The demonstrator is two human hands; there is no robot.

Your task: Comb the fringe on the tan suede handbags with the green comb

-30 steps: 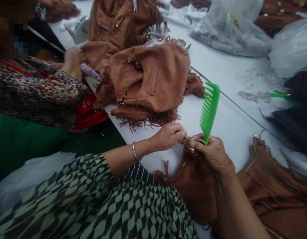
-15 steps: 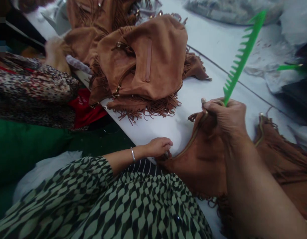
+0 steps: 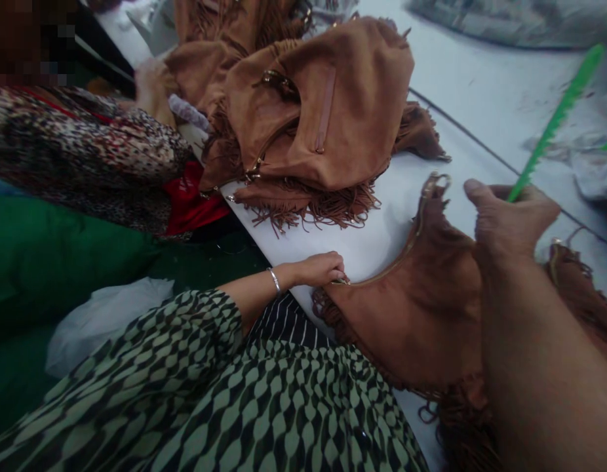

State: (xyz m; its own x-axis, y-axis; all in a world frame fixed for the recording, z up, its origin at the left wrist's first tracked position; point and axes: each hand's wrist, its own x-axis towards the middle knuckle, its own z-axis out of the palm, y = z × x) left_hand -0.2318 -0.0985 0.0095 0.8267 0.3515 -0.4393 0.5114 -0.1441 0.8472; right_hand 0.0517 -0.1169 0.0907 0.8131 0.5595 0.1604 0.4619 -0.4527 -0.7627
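Note:
A brown suede bag point(image 3: 406, 314) with fringe lies in front of me, its zipper point(image 3: 389, 267) running along a curved upper edge. At the left end of that zipper my left hand point(image 3: 326, 269) is closed, pinching the edge where a bit of metal shows. My right hand point(image 3: 512, 219) grips a long green toothed strip like a comb point(image 3: 554, 128), which points up and to the right. That hand is over the bag's right side, its thumb apart from the bag's raised upper tip point(image 3: 434, 190). My right forearm hides part of the bag.
More fringed brown bags point(image 3: 362, 111) are heaped on the white table point(image 3: 288, 252), and another brown piece point(image 3: 573, 288) lies at the right. A co-worker's patterned sleeve point(image 3: 87, 157) and hand reach in from the left. A clear plastic bag point(image 3: 524, 26) lies at the back.
My right hand has let go of the bag's upper tip and moved right with the green comb. My left hand has closed on the zipper's end. The view has shifted slightly.

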